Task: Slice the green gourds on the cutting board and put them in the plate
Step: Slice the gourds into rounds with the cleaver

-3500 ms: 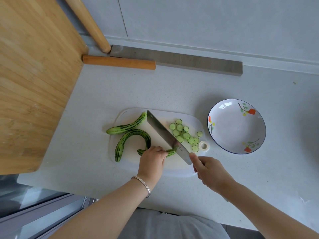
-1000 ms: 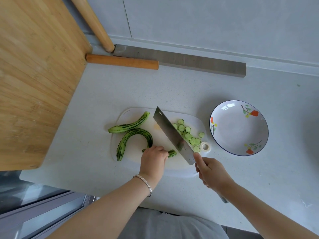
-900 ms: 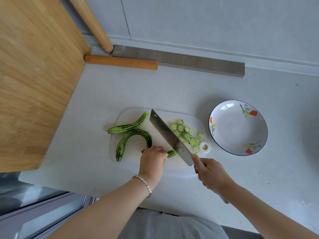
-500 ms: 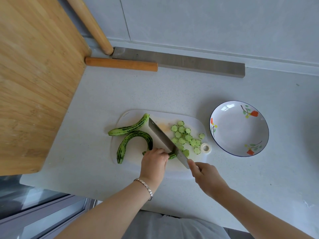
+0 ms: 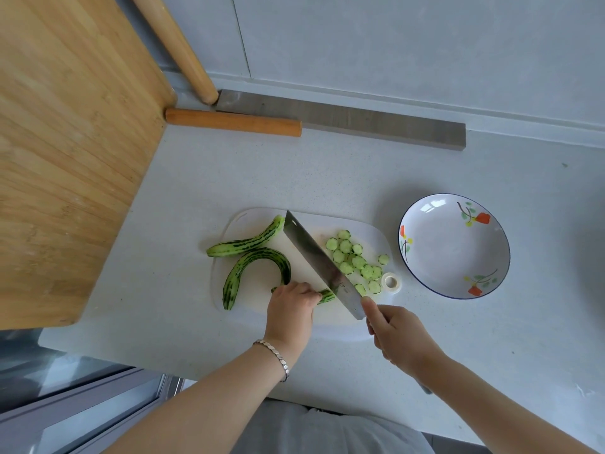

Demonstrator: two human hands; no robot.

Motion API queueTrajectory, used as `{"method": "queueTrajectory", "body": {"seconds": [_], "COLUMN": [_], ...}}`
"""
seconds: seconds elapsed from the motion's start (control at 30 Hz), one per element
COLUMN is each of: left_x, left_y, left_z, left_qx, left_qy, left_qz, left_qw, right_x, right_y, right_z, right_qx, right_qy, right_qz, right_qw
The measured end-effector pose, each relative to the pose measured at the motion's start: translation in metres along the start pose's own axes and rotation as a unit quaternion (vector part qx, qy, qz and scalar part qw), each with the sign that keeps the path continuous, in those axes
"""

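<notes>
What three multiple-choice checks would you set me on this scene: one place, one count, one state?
1. Where do the cut slices lie? A on the cutting board, right of the cleaver; B on the bare counter; C on the wooden board.
2. How many long gourds lie on the cutting board besides the stub that the left hand holds? A one; B two; C four.
3. The plate is: A empty; B half full; C overturned.
Key: 1 A, the slices cluster beside the blade; 2 B, a straighter one and a curved one lie left of the cleaver; 3 A, its painted inside is bare.
</notes>
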State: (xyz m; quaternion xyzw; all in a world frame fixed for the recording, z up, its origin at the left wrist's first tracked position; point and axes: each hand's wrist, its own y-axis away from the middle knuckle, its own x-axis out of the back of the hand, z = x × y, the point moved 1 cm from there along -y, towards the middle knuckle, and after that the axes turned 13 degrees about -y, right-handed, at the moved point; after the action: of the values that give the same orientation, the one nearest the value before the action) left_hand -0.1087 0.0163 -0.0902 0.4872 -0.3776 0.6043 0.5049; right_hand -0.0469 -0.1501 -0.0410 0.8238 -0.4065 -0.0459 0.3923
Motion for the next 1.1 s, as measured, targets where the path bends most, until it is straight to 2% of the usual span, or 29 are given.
{"method": "queueTrajectory", "body": {"seconds": [0.27,0.6,0.8,1.1], "left_x": [-0.002,0.001,0.003,-0.002], "left_y": [0.002,0.000,0.001,0.004], "left_z": [-0.002,-0.001,0.002,-0.002], "left_qx": [0.008,0.019,0.007,0.000], "left_qy": [-0.011,-0.007,-0.008,0.004], "left_qz": [-0.020,-0.022,-0.008,0.004], "left_qw": [1.000,1.000,1.000,1.000], "right_x": [-0.015,-0.003,-0.006,-0.021], "right_y": [-0.007,-0.002,0.004,-0.007], "right_z": [0.007,0.007,0.003,0.009], "right_qx": [0.001,-0.019,-0.008,-0.010], "right_qy": [0.053,-0.046,0.001,0.036], "right_qz": [0.011,0.020,-0.009,0.007], "right_qw": [0.999,0.999,1.000,0.999]}}
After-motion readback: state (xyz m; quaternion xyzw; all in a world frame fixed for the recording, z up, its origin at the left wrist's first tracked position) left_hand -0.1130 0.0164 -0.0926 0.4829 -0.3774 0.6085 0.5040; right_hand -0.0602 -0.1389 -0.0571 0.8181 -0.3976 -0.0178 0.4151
